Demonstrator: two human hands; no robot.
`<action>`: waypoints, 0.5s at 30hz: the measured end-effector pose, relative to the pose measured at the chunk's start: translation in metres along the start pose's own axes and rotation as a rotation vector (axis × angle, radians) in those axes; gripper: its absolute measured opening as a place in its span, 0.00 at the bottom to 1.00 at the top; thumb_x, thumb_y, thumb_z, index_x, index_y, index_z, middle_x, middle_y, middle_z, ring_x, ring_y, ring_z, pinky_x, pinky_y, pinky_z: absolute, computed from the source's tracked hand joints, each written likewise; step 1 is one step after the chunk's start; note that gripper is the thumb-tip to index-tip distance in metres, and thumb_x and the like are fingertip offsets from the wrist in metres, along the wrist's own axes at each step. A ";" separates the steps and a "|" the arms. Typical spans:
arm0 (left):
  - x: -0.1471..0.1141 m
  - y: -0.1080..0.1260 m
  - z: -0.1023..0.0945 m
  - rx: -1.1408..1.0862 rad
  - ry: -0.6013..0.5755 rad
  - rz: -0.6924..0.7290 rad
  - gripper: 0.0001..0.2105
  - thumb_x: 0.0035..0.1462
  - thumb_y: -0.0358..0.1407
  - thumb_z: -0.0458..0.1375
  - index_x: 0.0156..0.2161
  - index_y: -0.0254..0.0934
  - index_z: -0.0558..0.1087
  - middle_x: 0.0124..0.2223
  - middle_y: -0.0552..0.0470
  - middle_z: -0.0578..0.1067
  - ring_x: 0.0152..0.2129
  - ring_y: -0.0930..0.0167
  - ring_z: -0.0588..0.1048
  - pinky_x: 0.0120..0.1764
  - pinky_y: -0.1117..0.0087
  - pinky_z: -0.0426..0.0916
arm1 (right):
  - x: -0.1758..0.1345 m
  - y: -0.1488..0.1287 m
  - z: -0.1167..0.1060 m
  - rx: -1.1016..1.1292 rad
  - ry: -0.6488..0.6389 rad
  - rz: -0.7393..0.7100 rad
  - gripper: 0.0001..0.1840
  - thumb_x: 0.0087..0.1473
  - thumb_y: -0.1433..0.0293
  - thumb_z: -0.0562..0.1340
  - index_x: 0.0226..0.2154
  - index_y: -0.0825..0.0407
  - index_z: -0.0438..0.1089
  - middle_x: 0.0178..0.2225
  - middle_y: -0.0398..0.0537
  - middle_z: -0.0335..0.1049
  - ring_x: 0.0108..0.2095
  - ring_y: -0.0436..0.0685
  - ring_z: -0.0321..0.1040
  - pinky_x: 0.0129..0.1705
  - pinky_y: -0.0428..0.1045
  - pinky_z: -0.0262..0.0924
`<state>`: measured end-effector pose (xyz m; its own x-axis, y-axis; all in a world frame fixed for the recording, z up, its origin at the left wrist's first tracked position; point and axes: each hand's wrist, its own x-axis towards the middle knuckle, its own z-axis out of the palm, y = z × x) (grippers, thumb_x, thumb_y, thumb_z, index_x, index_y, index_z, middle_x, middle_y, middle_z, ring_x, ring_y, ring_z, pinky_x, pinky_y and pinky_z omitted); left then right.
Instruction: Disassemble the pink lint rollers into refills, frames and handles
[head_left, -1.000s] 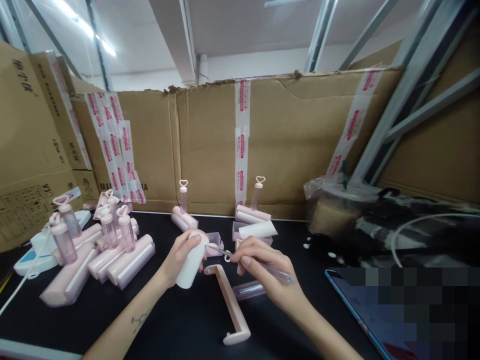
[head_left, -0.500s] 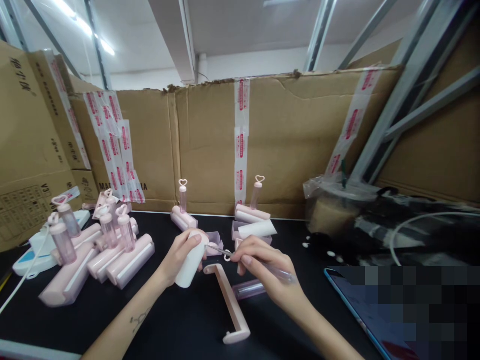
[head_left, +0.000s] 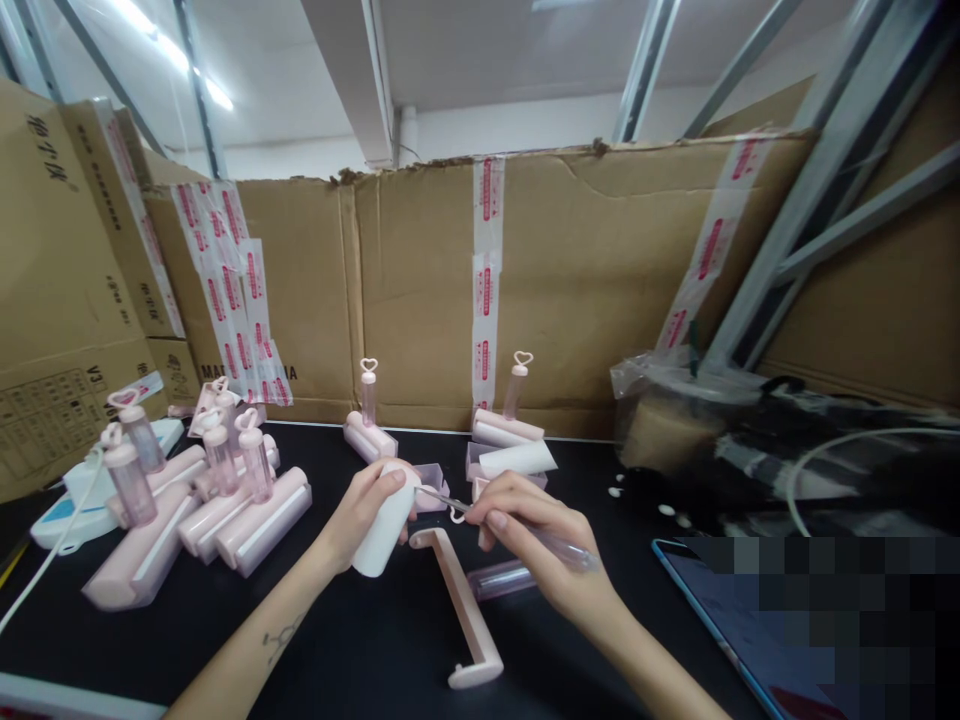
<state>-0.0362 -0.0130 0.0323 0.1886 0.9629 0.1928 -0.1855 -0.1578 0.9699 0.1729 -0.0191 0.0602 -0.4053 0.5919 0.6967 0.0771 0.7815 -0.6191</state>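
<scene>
My left hand (head_left: 375,508) is wrapped round a white roll (head_left: 381,535), which leans with its upper end toward the right. In my right hand (head_left: 536,535) is a screwdriver with a clear handle (head_left: 574,553). Its thin metal shaft (head_left: 442,497) reaches left, and the tip meets the roll's upper end; the exact contact is too small to make out. A pale pink bracket-shaped frame (head_left: 459,600) lies on the black table between my forearms. Partly under my right hand rests a clear purplish tube (head_left: 501,579).
Several pink rollers in clear cases (head_left: 266,520) cluster at left beside a white power strip (head_left: 71,515). Further pink pieces (head_left: 506,428) stand near the cardboard wall (head_left: 412,290). At right are a drink cup (head_left: 664,425), dark bundled items and a phone (head_left: 739,620).
The whole view has shifted very slightly. Both hands keep the same hold, with the screwdriver tip still at the roll's end.
</scene>
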 end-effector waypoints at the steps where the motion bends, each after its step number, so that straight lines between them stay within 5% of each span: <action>1: 0.000 0.000 0.000 0.006 -0.002 -0.004 0.17 0.53 0.46 0.53 0.40 0.33 0.66 0.23 0.54 0.71 0.14 0.75 0.69 0.18 0.76 0.63 | 0.000 0.001 0.000 -0.009 -0.003 -0.002 0.10 0.56 0.72 0.57 0.31 0.51 0.74 0.24 0.46 0.68 0.28 0.54 0.66 0.33 0.50 0.60; 15: 0.002 -0.003 0.001 0.133 0.124 -0.088 0.20 0.52 0.53 0.52 0.35 0.36 0.65 0.19 0.56 0.69 0.11 0.74 0.67 0.15 0.76 0.61 | -0.003 0.007 0.006 -0.128 -0.045 -0.065 0.10 0.57 0.73 0.56 0.38 0.50 0.73 0.33 0.48 0.68 0.35 0.55 0.67 0.39 0.51 0.62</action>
<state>-0.0338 -0.0107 0.0296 0.0766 0.9925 0.0947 -0.0434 -0.0916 0.9949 0.1695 -0.0165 0.0513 -0.4535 0.5318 0.7152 0.1637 0.8385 -0.5198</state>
